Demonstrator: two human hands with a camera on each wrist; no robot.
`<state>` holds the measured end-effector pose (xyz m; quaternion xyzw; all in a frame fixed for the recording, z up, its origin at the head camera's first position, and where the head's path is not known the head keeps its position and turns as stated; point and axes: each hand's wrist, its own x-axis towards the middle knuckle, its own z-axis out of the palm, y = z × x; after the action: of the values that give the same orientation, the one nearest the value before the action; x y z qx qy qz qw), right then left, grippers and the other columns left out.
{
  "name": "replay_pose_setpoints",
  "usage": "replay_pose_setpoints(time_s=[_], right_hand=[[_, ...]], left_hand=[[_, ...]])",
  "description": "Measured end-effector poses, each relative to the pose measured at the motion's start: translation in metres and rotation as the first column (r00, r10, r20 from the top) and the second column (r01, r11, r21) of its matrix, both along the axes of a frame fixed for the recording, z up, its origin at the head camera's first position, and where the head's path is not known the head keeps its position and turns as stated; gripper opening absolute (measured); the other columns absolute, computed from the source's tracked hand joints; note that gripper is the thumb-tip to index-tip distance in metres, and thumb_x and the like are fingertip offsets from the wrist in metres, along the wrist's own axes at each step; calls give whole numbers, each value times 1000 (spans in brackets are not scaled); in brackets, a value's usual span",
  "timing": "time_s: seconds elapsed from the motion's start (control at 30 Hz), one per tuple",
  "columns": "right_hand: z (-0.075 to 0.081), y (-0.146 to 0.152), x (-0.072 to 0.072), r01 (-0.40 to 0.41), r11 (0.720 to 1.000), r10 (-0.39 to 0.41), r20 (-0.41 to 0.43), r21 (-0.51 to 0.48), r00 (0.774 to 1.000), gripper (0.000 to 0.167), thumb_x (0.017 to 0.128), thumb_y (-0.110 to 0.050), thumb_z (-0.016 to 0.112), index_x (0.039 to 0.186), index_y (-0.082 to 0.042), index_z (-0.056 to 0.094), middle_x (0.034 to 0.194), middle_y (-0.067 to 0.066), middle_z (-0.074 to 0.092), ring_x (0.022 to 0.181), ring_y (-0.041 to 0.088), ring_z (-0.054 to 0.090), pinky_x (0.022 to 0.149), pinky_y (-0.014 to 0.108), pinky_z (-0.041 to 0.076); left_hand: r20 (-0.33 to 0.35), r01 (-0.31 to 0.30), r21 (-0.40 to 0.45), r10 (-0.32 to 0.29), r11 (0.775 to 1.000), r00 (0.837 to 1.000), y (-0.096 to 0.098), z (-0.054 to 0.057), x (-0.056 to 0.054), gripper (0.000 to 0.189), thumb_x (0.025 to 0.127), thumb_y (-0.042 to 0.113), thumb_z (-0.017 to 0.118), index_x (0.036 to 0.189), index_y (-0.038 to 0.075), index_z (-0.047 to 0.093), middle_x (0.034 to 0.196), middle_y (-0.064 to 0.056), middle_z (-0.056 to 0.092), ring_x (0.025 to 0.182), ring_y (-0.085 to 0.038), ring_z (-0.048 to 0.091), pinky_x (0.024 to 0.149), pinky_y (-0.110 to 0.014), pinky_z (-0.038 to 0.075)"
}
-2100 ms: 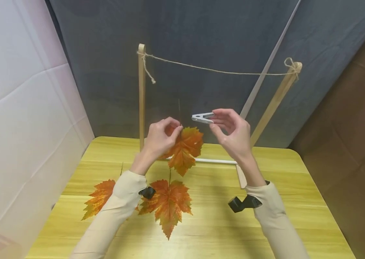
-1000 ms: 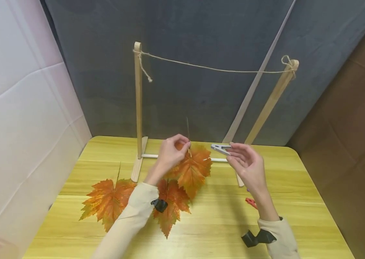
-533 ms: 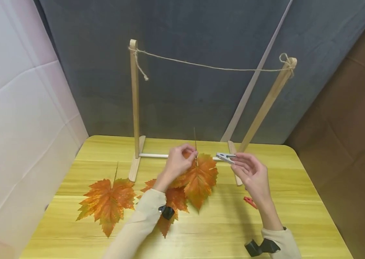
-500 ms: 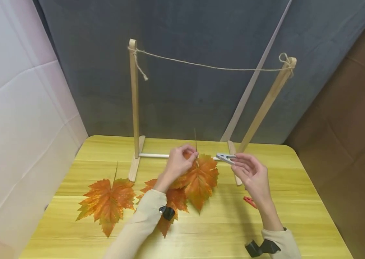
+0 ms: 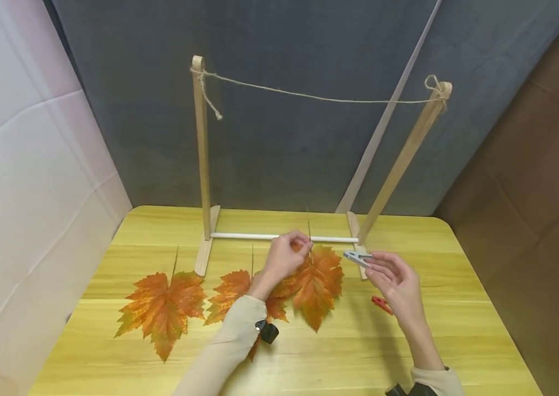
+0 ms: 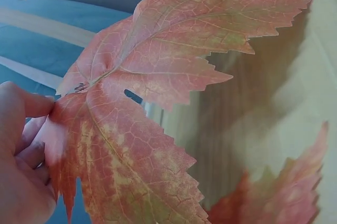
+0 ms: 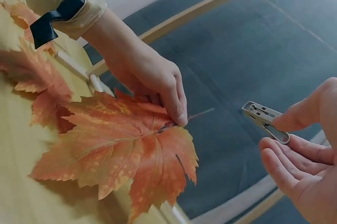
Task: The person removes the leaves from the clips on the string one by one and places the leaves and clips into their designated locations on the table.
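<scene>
My left hand [image 5: 286, 257] pinches an orange artificial maple leaf [image 5: 320, 286] at the base of its thin stem, which points upward. In the right wrist view that leaf [image 7: 121, 145] hangs tilted above the table, its stem poking out past the fingertips. My right hand [image 5: 400, 289] holds a light grey clothespin [image 5: 357, 257] between thumb and fingers, its nose pointing left toward the leaf. Clothespin and leaf are apart. The right wrist view shows the clothespin [image 7: 265, 121] from close by.
A wooden stand [image 5: 201, 154] with a twine line [image 5: 299, 94] tied between its posts rises at the back. Two more maple leaves, one at left [image 5: 160, 308] and one partly behind my left arm [image 5: 230, 294], lie on the table [image 5: 111, 352]. A red clothespin [image 5: 382, 304] lies at right.
Both hands have moved down and to the right in the head view, still holding the leaf and the grey clothespin. The red clothespin has come into view; the view itself has shifted slightly.
</scene>
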<state>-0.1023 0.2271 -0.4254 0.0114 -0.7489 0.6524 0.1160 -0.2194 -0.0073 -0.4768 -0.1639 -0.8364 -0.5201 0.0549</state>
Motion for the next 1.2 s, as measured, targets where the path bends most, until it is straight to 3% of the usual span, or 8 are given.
replay_pose_setpoints(time_s=[0.23,0.63,0.93,1.2], right_hand=[[-21,17,17,51,998,-49,118,-21,992,41,91,2,71,129,10,55,107,-8,72,98,4,71,86,20,57],[-56,52,38,124,992,-123,226,12,966,48,91,0,70,134,10,51,107,-11,72,97,0,69,87,17,55],[-87,70,55,127,984,-162,310,128,937,49,89,0,72,134,9,53,114,6,73,94,-1,68,84,15,55],[-104,79,61,131,986,-162,406,104,899,50,90,4,68,136,10,50,123,18,68,94,-2,68,87,14,54]], left_hand=[[21,-3,-14,3,1000,1000,10,-14,1,10,95,17,69,99,9,74,90,-5,75,78,-14,66,72,-29,55],[14,-24,-43,25,999,1000,28,-33,4,11,97,17,68,101,8,71,93,-7,75,84,-19,68,75,-31,55],[15,-23,-59,23,998,1000,38,-50,6,10,98,15,67,102,7,71,93,-9,75,85,-23,70,74,-33,56],[24,-14,-65,16,998,1000,49,-57,5,10,98,16,66,102,8,71,93,-8,74,84,-22,69,73,-31,55]])
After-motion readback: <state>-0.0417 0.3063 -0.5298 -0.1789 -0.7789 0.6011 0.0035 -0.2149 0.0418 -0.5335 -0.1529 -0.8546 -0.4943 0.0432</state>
